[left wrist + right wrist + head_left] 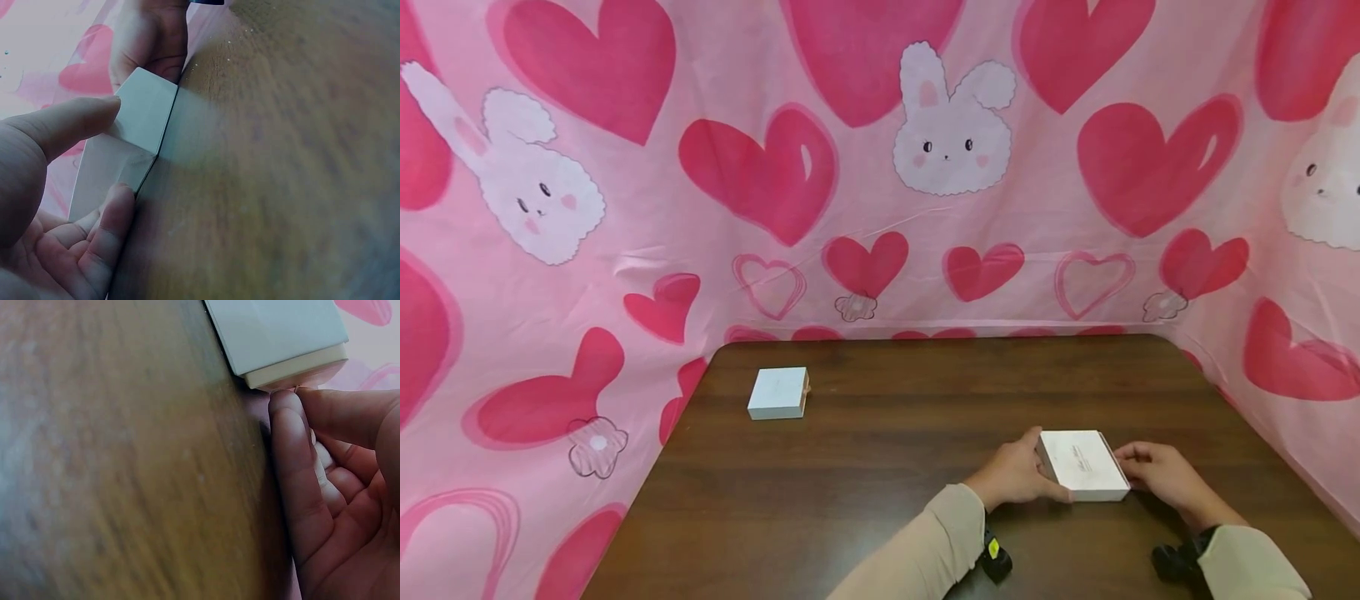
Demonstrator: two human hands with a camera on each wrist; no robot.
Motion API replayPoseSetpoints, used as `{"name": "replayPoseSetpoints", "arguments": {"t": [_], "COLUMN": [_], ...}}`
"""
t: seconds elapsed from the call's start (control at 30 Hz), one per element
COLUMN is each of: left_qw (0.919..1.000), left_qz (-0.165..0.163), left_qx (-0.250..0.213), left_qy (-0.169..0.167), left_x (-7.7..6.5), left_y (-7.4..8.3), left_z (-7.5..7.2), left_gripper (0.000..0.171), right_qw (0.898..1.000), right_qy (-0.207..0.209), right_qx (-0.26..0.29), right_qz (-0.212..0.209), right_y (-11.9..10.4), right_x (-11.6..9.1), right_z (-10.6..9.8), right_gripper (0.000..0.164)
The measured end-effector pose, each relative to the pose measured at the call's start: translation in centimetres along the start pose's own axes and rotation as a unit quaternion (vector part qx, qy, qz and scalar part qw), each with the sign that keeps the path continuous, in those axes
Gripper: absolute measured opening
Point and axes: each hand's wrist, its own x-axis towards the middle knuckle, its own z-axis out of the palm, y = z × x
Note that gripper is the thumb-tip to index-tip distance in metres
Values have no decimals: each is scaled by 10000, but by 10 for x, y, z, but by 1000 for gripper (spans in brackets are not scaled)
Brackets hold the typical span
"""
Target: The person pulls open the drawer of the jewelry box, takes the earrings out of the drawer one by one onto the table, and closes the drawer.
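Observation:
A flat white drawer box (1084,463) with faint lettering on its lid lies on the table in front of me, toward the right. My left hand (1017,472) grips its left side, the thumb on the near face and the fingers at the far left corner. At the opposite end, my right hand (1165,477) pinches a small pull tab, mostly hidden between thumb and forefinger. In the right wrist view, the cream inner tray (297,370) sticks out slightly from the white outer sleeve (281,331).
A second white box (778,392) stands at the table's back left, with a small ribbon tab on its right side. The dark wooden table (880,467) is bordered by a pink cloth (865,208) printed with hearts and rabbits.

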Motion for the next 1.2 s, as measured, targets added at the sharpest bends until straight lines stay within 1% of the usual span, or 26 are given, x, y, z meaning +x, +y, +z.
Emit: {"name": "replayPoseSetpoints", "arguments": {"t": [0.13,0.3,0.33,0.53,0.73,0.83,0.97,1.07,1.2], "left_qw": [10000,9999,9999,9999,9998,9996,9997,9998,9998], "left_qz": [78,65,57,112,202,270,166,51,125], "left_qx": [21,116,109,-83,-33,-79,-178,-163,-135], "left_qy": [10,-32,-46,-84,-69,-41,39,75,42], "left_x": [0,0,0,-1,1,2,2,2,2], "left_y": [2,5,5,6,5,3,-1,-4,-5], "left_z": [1,2,2,2,3,3,1,0,0], "left_gripper": [99,102,103,97,93,90,100,109,106], "right_qw": [10000,9999,9999,9999,9998,9998,9998,9997,9998], "right_qy": [47,113,110,136,142,149,123,95,134], "right_qx": [-3,6,14,42,40,63,150,191,122], "right_qz": [8,37,38,-24,-143,-78,-31,-105,-66], "right_y": [2,6,6,9,11,11,9,9,12], "right_x": [-1,-4,-4,-6,-6,-5,-2,1,1], "right_z": [-3,-6,-7,-9,-12,-12,-9,-6,-6], "right_gripper": [22,23,23,22,21,21,22,22,21]}}
